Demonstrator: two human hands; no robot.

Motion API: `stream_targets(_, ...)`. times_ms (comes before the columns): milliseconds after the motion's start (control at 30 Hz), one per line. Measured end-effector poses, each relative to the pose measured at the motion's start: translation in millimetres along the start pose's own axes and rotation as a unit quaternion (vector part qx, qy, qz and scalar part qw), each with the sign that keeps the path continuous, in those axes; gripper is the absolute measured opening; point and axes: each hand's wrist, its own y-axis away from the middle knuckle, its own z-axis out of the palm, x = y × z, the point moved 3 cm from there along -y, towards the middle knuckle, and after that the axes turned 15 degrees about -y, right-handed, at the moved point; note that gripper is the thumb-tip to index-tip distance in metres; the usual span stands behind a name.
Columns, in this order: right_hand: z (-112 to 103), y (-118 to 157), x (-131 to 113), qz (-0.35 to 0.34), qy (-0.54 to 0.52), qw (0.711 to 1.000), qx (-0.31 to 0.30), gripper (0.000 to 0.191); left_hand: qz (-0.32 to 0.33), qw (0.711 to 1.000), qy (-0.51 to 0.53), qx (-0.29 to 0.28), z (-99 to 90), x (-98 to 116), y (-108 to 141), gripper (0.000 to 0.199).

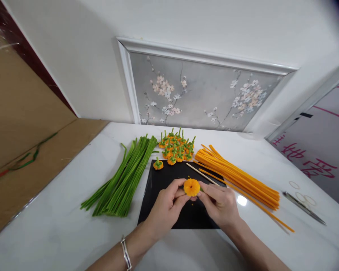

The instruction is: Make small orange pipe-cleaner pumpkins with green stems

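1. Above the black mat (155,184), near its middle, an orange flower (191,187) is held up between two bare hands; it is small, round and scalloped, with a dark dimple at the centre of the side facing the viewer.
2. Reaching in over the mat's near left part, the left hand (168,203) has thumb and fingers closed in a pinch at the flower's left edge; over the near right part, the right hand (222,205) pinches at its right edge, where a bit of green shows; how the fingers meet behind is hidden.
3. Neither hand is nearer, since both touch the flower; its round front shows no long axis, and the gap between the hands runs left to right across the mat.
4. On the mat's far left corner sits a single green-stemmed orange flower (158,165); just beyond the far edge stands a cluster of similar flowers (176,147), stems up.
5. Left of the mat, green strips (127,177) lie on the white counter (59,237); to its right are orange strips (238,175); a thin pale stick (202,174) slants over its far right part.
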Motion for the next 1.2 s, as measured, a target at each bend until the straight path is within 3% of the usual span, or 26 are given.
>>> stream_targets(133, 4.2, 2.0, -2.3, -0.018, 0.009, 1.000, -0.009, 0.023, 0.017, 0.992, -0.114, 0.043, 3.5, -2.5, 6.3, 0.027)
stream_targets(300, 7.4, 2.3, -2.6, 0.001, -0.015, 1.000, -0.027, 0.024, 0.009, 0.991, -0.123, 0.060, 6.3, -4.0, 8.9, 0.031)
stream_targets(667, 7.1, 2.1, 4.5, 0.065, 0.020, 0.996, -0.055, 0.022, -0.015, 0.996, -0.087, -0.032, 4.7, -2.9, 2.8, 0.050)
stream_targets(833, 3.5, 0.8, 8.1, 0.078, 0.056, 0.994, -0.059, 0.019, -0.018, 0.991, -0.123, -0.052, -7.8, -5.6, -4.7, 0.058)
stream_targets(933, 3.8, 0.2, 8.4, 0.088, 0.075, 0.989, -0.086, 0.016, 0.027, 0.993, -0.116, -0.024, -16.7, -2.5, -9.0, 0.055)
stream_targets(1033, 6.7, 0.8, 6.1, 0.073, 0.109, 0.985, -0.113, 0.018, 0.040, 0.992, -0.112, -0.039, -14.0, -2.9, -9.7, 0.044)
stream_targets(1133, 9.6, 1.3, 2.4, 0.033, 0.146, 0.982, -0.115, 0.028, -0.011, 0.996, -0.064, -0.066, -2.7, -8.3, -8.7, 0.033)
stream_targets(1200, 9.0, 0.1, -0.2, 0.012, 0.151, 0.984, -0.096, 0.026, -0.055, 0.996, 0.009, -0.063, 3.4, -11.6, -9.2, 0.030)
